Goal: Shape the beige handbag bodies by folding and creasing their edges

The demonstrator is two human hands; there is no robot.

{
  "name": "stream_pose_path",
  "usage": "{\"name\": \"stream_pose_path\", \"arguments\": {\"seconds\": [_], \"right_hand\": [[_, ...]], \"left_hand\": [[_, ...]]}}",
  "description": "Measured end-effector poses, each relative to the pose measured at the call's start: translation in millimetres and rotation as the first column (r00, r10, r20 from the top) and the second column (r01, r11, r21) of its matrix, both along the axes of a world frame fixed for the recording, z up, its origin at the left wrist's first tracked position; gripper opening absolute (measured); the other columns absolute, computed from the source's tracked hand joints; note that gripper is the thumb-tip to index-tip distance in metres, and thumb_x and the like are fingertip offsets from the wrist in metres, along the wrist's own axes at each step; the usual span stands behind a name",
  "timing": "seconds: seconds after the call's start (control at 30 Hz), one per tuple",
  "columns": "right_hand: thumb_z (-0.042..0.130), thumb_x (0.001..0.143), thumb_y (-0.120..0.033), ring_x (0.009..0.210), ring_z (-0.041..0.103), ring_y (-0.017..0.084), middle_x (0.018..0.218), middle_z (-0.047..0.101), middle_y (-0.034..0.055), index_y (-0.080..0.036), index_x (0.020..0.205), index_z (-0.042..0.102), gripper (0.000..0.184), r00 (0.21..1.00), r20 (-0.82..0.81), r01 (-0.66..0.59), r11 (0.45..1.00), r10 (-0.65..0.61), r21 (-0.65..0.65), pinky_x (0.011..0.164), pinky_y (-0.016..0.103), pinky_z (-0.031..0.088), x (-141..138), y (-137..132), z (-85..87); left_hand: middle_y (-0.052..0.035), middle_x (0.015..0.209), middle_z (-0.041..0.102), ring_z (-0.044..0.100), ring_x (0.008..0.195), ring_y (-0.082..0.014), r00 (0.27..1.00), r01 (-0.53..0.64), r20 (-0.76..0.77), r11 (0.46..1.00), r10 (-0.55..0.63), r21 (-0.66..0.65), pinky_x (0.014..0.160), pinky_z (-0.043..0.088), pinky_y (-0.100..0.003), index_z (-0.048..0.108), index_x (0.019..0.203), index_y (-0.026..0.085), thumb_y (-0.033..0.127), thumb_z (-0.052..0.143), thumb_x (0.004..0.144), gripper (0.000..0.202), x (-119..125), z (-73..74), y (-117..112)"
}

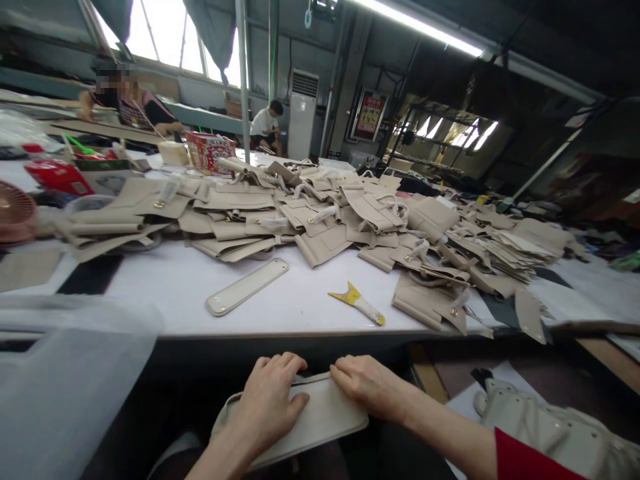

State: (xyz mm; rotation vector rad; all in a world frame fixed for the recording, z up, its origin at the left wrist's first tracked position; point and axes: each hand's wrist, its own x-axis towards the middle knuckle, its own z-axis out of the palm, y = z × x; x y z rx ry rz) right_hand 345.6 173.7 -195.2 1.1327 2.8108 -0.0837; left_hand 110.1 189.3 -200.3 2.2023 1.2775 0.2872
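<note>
Below the table's front edge, a cream leather bag piece [325, 417] lies across my lap with its long flat side facing up. My left hand [273, 400] grips it from the left, fingers curled over the far edge and thumb on the flat side. On the right, my right hand [367, 387] is closed on the far edge near the corner; its fingertips are partly hidden. On the white table ahead lie a long cream strip [247, 287] with rounded ends and small metal dots at its ends, and a yellow fork-ended tool [357, 303].
Beige bag pieces [320, 220] with straps are heaped across the table [165, 293]. Translucent plastic sheeting [75, 373] hangs at the left. More cream pieces [555, 427] lie low at the right. A pink fan [15, 213] stands far left. Two people sit beyond the table.
</note>
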Motion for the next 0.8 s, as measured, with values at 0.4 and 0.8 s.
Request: {"name": "stream_pose_path", "arguments": {"seconds": [0.4,0.8], "right_hand": [[0.04,0.09,-0.008,0.072,0.061,0.022,0.088,0.066,0.014,-0.01,0.092,0.062,0.022,0.996,-0.083,0.006,0.985,-0.02,-0.172,0.057,0.031,0.04,3,25,-9.1],[0.051,0.097,-0.044,0.071,0.065,0.015,0.082,0.067,0.0013,-0.012,0.092,0.064,0.035,0.645,-0.22,0.32,0.521,-0.731,-0.791,0.066,0.03,0.055,16,51,-88.4]], "left_hand": [[-0.0009,0.114,0.067,0.062,0.106,-0.0237,0.992,0.003,-0.123,0.986,-0.024,-0.167,0.089,0.043,-0.038,0.062,0.114,0.027,0.028,0.055,0.074,0.04,10,4.7,8],[0.0032,0.131,0.06,0.055,0.119,-0.0187,0.982,0.185,-0.017,0.982,-0.186,-0.021,0.099,0.041,-0.036,0.053,0.129,0.033,0.001,0.044,0.065,0.073,33,-5.0,-3]]}}
